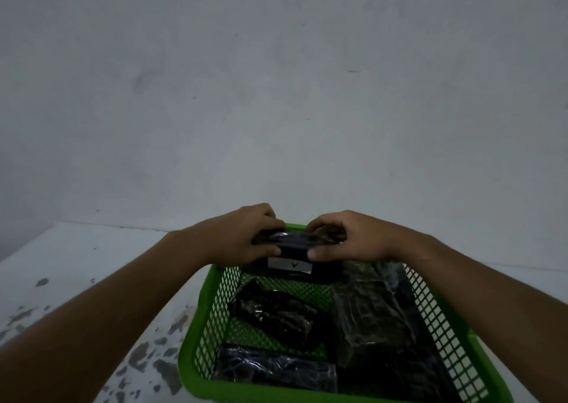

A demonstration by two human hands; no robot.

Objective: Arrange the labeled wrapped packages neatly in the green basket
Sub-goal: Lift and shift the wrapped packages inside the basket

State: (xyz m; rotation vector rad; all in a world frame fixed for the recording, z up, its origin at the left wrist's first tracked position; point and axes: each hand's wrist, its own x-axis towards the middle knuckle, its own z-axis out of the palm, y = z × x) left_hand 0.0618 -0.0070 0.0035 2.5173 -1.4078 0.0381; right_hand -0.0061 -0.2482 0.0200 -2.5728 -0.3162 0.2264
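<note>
While both hands are busy at the far end of the basket, this is how it looks from where I stand.

Held package: a dark plastic-wrapped package [293, 244] with a white label [289, 264] marked "A", up at the far rim of the green basket [196, 326], above the mesh floor and not yet set down.

Left hand: the left hand [246, 236] is clamped on the package's left end, thumb on the near face, fingers curled over the top.

Right hand: the right hand [347, 238] grips the right end the same way.

Long axis: it runs left to right, from one hand to the other, along the basket's far wall; the labelled face is turned toward the person (the letter reads upside down from the head view).

Other packages: three or so dark packages already lie inside, one slanted near the left middle [273, 313], one along the near wall [276, 369], a bigger one on the right [368, 319].

Risk, slipping: the wrap looks glossy, so an end-only pinch could let it twist or drop.

Risk, fit: my guess is that the slanted package eats into the free floor, so the held one might land tilted or ride up on a neighbour.

Risk, label: lowering it face-down would hide the "A".
</note>
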